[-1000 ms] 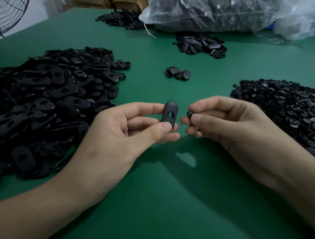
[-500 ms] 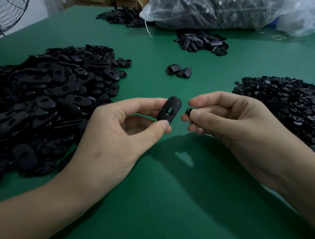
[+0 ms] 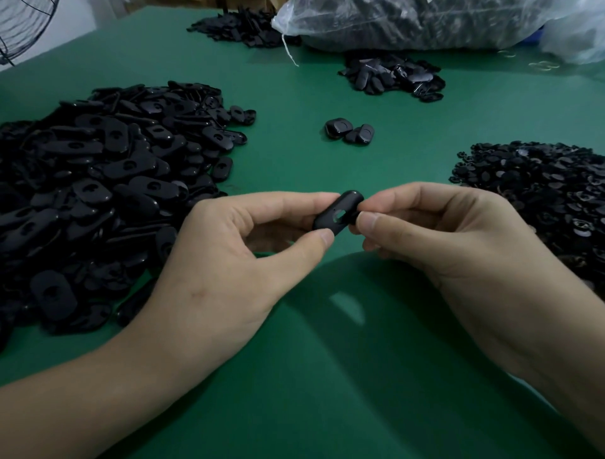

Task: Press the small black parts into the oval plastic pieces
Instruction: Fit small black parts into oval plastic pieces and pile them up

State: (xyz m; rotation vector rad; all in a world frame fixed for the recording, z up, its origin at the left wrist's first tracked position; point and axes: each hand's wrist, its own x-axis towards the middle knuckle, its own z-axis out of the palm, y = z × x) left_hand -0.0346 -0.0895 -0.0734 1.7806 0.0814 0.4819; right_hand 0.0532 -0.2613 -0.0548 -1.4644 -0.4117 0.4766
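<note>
Pinching 1 oval piece (image 3: 337,213) in left grip (image 3: 229,262), 1 small black part (image 3: 354,218) in right grip (image 3: 442,236), not pressed in yet, huge piles (image 3: 98,183) either side to go.

A flat worktable covered in green matte sheet (image 3: 294,386) fills nearly the whole view. Beyond the table's far left corner a black wire fan guard (image 3: 23,29) shows in part, against a pale whitish surface (image 3: 85,19); whether that is wall or floor cannot be told. Past the table's far edge runs a thin strip of brownish boxes (image 3: 248,3). A bulging clear plastic bag (image 3: 409,23) lies along the table's far right side. The light is dim, and soft shadows darken the table's near half.
</note>
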